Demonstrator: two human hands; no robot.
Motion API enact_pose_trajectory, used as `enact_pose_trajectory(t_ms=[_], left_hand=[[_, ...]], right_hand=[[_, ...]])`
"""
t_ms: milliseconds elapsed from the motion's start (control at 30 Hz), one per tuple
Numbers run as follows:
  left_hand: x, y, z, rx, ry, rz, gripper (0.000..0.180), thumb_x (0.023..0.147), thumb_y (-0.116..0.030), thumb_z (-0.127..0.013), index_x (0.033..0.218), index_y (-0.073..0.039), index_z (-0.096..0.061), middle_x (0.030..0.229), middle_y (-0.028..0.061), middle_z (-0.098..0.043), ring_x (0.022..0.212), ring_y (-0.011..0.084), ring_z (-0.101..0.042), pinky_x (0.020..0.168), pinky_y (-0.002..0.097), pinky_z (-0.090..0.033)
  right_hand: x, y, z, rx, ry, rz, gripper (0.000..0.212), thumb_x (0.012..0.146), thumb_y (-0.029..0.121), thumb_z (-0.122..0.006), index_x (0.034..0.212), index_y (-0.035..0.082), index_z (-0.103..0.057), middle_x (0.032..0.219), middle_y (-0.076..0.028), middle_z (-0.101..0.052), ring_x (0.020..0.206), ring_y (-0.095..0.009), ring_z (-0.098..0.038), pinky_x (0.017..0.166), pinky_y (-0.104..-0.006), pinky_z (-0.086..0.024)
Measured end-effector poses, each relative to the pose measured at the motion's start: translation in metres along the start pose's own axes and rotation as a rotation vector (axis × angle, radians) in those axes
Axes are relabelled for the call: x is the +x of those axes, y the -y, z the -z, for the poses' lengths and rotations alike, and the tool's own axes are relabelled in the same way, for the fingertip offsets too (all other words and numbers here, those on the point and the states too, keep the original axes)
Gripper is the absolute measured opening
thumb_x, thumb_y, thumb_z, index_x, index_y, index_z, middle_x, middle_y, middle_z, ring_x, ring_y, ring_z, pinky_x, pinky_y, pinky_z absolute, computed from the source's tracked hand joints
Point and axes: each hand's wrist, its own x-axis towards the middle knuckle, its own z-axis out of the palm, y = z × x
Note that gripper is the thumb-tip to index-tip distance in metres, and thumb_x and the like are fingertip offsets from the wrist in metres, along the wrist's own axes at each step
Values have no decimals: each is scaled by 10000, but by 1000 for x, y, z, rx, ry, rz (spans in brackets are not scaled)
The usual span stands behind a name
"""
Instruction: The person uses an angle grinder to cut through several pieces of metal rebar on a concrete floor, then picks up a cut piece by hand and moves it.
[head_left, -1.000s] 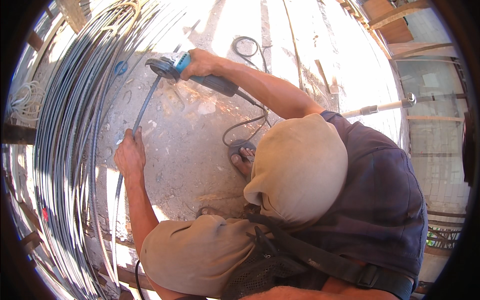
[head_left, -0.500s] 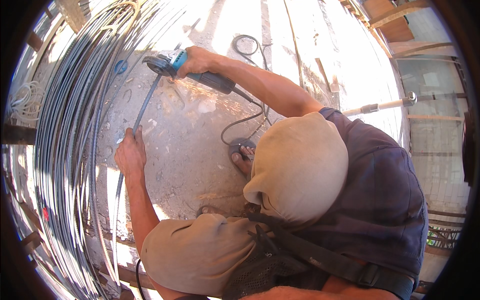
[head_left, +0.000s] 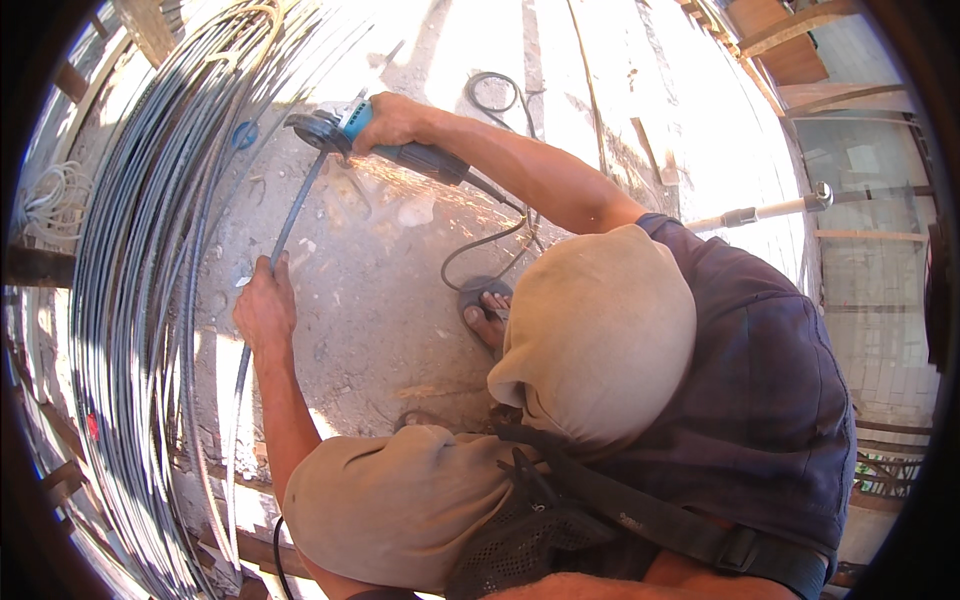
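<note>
My right hand (head_left: 392, 122) is wrapped round the front of a teal and black angle grinder (head_left: 428, 162). Its guarded disc (head_left: 316, 128) meets a ribbed steel reinforcing bar (head_left: 300, 197), and orange sparks (head_left: 405, 184) spray to the right over the ground. Lower on the same bar, my left hand (head_left: 266, 308) grips it with closed fingers. The bar runs on below that hand, toward the lower left. Past the grinder, a piece of bar (head_left: 388, 62) sticks out at the top. The exact contact between disc and bar is partly hidden by the guard.
A thick bundle of long steel rods (head_left: 135, 270) lies along the left. The grinder's black cord (head_left: 455, 245) loops near my sandalled foot (head_left: 486, 312). My bent knees (head_left: 600, 335) are close to the work. White rope (head_left: 55, 203) lies at far left; a pole (head_left: 755, 213) is on the right.
</note>
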Motion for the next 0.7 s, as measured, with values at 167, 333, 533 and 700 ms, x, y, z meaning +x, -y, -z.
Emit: enact_pose_trajectory(t_ms=[167,333,533,700], left_hand=[[-3,5,3,-2,12,1,437,1068,-450,-440,1055,-55,-626,868,268,-718,872,458,-703,769,535,-533],[-3,4,3,-20,-3,-15,438,1069,-449,-441,1050,-53,-627,857,265,-717,863,456,-705,763,536,-535],[-4,6,6,-19,-7,-10,441,1072,-441,-439,1037,-44,-626,853,274,-712,855,457,-704,755,534,-534],[0,8,2,-14,-10,-26,446,1069,-442,-442,1028,-36,-620,853,281,-708,853,467,-697,751,543,-528]], right_hand=[[-4,8,-1,11,43,-18,633,605,304,-858,1049,-117,-694,1002,-246,-709,880,-340,-693,758,-398,-556],[-6,7,3,-23,43,-41,614,616,294,-854,1044,-116,-691,987,-243,-707,865,-333,-690,743,-402,-550],[-11,3,2,-7,12,-9,646,581,386,-844,959,-123,-718,954,-255,-722,823,-339,-704,711,-411,-558],[-20,-8,1,5,-15,10,678,581,362,-847,1022,-127,-688,983,-255,-713,854,-331,-698,724,-410,-555]])
